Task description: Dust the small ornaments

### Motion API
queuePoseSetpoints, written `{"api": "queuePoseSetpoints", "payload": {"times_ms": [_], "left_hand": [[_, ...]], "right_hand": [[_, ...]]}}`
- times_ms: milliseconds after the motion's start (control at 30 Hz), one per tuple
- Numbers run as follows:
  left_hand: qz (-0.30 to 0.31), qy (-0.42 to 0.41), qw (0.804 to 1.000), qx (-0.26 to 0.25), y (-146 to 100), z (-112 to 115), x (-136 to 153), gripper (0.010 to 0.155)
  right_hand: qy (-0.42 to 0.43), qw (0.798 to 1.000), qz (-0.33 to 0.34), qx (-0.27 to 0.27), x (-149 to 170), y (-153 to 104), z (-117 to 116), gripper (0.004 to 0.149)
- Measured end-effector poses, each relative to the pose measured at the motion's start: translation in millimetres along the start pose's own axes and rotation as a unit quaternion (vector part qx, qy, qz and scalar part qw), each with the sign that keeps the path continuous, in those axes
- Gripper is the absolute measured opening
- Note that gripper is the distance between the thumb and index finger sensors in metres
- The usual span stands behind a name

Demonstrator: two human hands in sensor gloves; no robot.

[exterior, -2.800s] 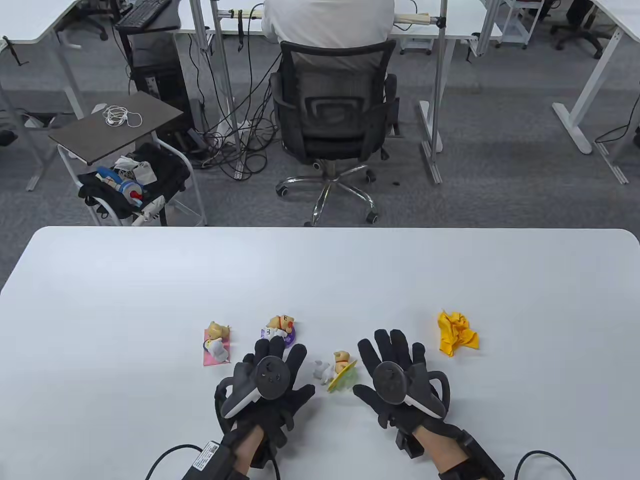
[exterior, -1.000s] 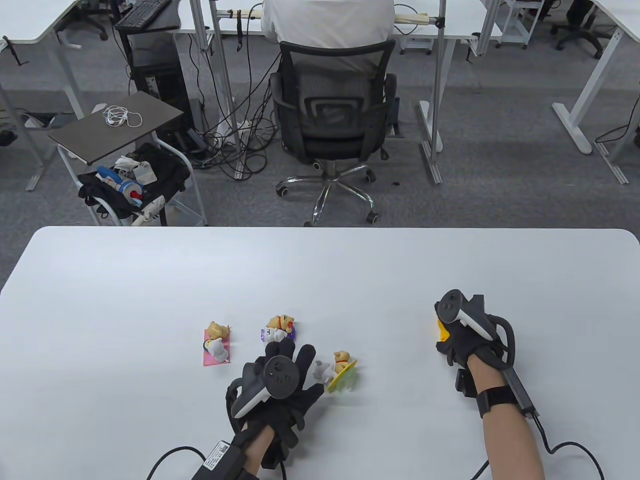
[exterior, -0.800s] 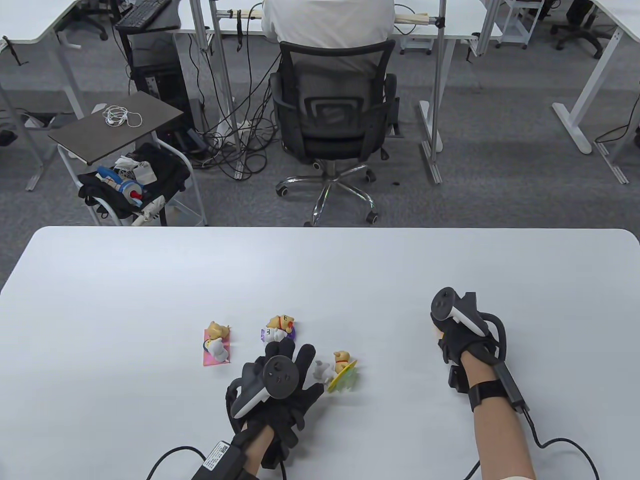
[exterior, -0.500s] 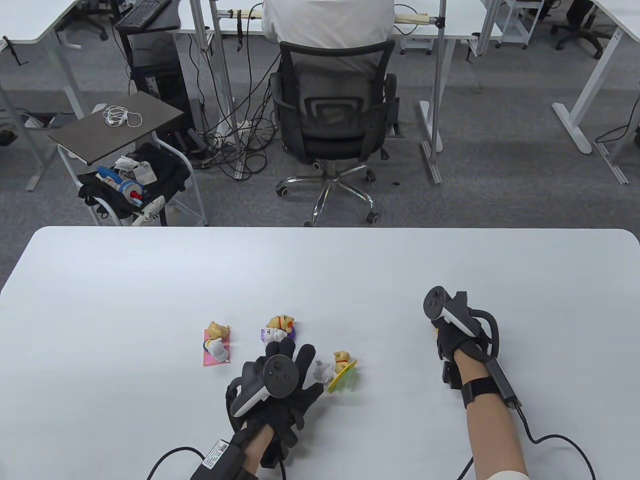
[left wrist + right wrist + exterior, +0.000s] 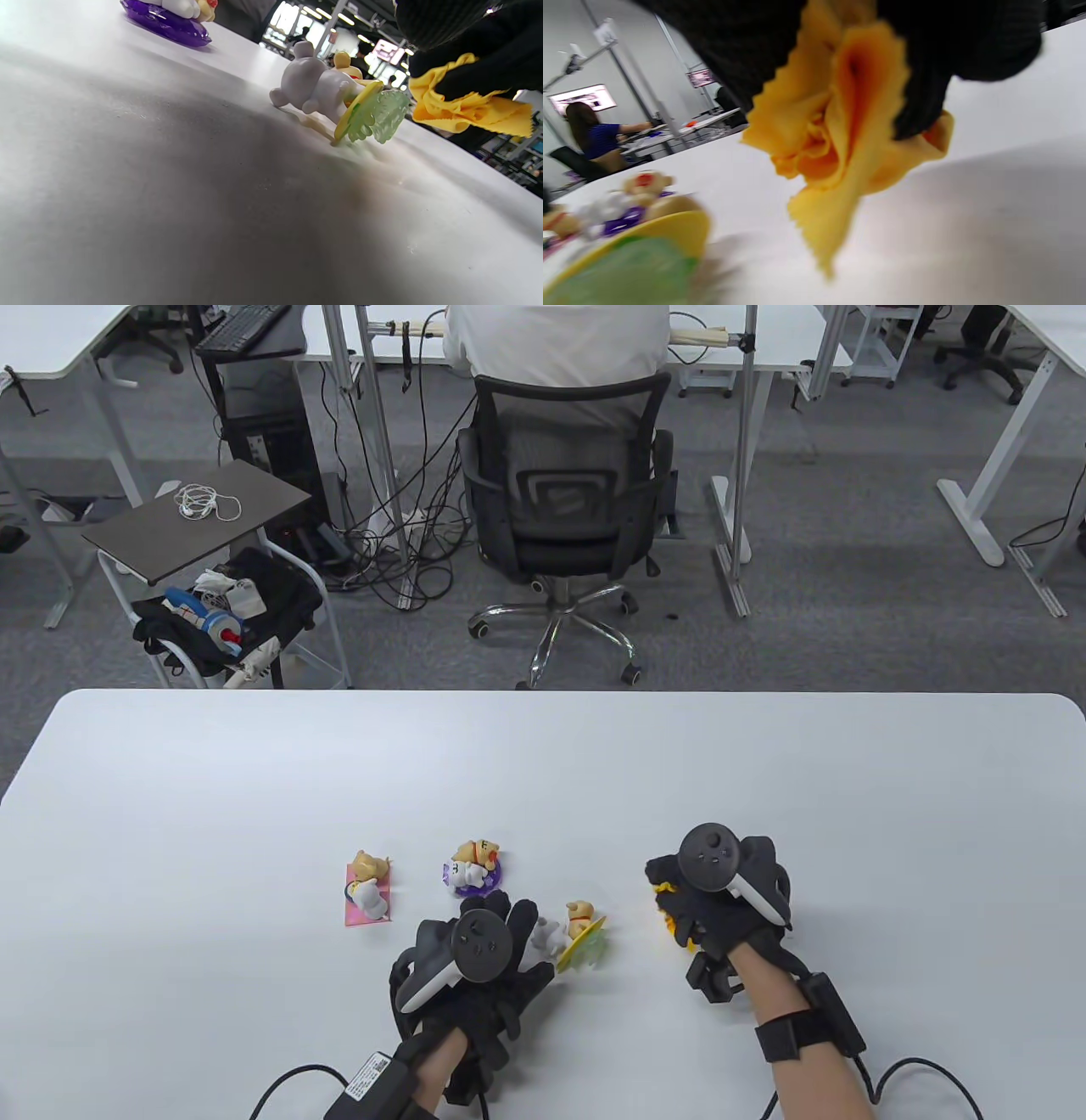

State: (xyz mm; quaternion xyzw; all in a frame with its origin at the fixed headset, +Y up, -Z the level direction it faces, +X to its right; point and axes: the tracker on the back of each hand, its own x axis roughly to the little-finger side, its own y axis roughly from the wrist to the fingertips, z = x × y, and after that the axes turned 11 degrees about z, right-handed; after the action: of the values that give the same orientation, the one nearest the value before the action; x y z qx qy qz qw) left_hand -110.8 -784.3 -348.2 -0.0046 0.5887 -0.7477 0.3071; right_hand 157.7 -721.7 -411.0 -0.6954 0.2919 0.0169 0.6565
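**Cloth carried in toward the ornaments**

Since the earlier frames the right hand (image 5: 713, 899) has left the table's 3 o'clock side, where the yellow cloth (image 5: 840, 140) lay, and come in toward the middle; its fingers are clenched around the bunched cloth, which hangs just above the white table (image 5: 543, 763). The left hand (image 5: 479, 963) has barely shifted; its fingers lie straight and relaxed, the tips touching the green-and-yellow-based figurine (image 5: 577, 935). That figurine sits between the two hands, at 9 o'clock of the cloth and near it. The purple-based figurine (image 5: 473, 869) stands at 12 o'clock of the left hand, and the pink-based figurine (image 5: 367, 891) at its 10 o'clock.
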Motion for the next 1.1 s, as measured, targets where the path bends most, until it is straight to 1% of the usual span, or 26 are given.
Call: {"api": "queuePoseSetpoints", "payload": {"times_ms": [67, 167, 233, 333, 367, 467, 533, 600, 667, 767, 800, 833, 867, 933, 1033, 1100], "left_hand": [[0.004, 0.002, 1.000, 0.006, 1, 2, -2, 0.078], [0.007, 0.002, 1.000, 0.010, 2, 4, -3, 0.079], [0.008, -0.005, 1.000, 0.014, 2, 6, -4, 0.079], [0.006, -0.015, 1.000, 0.019, 2, 7, -4, 0.078], [0.007, -0.018, 1.000, 0.017, 2, 6, -5, 0.079], [0.011, -0.026, 1.000, 0.007, 5, 3, -7, 0.080], [0.007, -0.021, 1.000, 0.009, 12, 2, -9, 0.082], [0.015, -0.015, 0.999, 0.029, 21, 1, -14, 0.086], [0.009, -0.010, 0.999, 0.041, 30, 3, -18, 0.089], [-0.001, -0.002, 0.999, 0.049, 44, 7, -19, 0.093], [-0.007, 0.000, 0.998, 0.058, 47, 9, -19, 0.094], [-0.013, -0.001, 0.997, 0.077, 51, 12, -18, 0.096], [-0.017, 0.002, 0.996, 0.087, 54, 14, -18, 0.096], [-0.013, 0.006, 0.996, 0.088, 56, 18, -21, 0.095], [-0.018, 0.019, 0.995, 0.095, 59, 21, -25, 0.092], [-0.019, 0.019, 0.995, 0.099, 60, 22, -26, 0.091]], "right_hand": [[0.006, 1.000, 0.027, 0.003, -18, -5, -5, 0.048], [0.011, 0.999, 0.051, 0.000, -36, -11, -14, 0.048], [0.013, 0.998, 0.059, 0.000, -39, -13, -22, 0.048], [0.021, 0.998, 0.055, -0.002, -31, -13, -32, 0.047], [0.021, 0.998, 0.051, -0.006, -29, -13, -33, 0.047], [0.038, 0.998, 0.045, 0.019, -22, -18, -27, 0.045], [0.050, 0.997, 0.042, 0.033, -19, -21, -23, 0.044], [0.062, 0.997, 0.037, 0.039, -17, -23, -19, 0.043], [0.071, 0.996, 0.037, 0.045, -15, -25, -16, 0.043], [0.072, 0.996, 0.035, 0.048, -14, -27, -15, 0.043], [0.072, 0.996, 0.034, 0.049, -14, -28, -14, 0.043], [0.072, 0.995, 0.033, 0.054, -13, -29, -14, 0.043], [0.074, 0.995, 0.032, 0.060, -13, -30, -13, 0.043], [0.079, 0.994, 0.030, 0.069, -12, -31, -11, 0.044], [0.098, 0.988, 0.031, 0.111, -11, -34, -8, 0.045], [0.107, 0.986, 0.030, 0.121, -11, -35, -7, 0.045]]}}
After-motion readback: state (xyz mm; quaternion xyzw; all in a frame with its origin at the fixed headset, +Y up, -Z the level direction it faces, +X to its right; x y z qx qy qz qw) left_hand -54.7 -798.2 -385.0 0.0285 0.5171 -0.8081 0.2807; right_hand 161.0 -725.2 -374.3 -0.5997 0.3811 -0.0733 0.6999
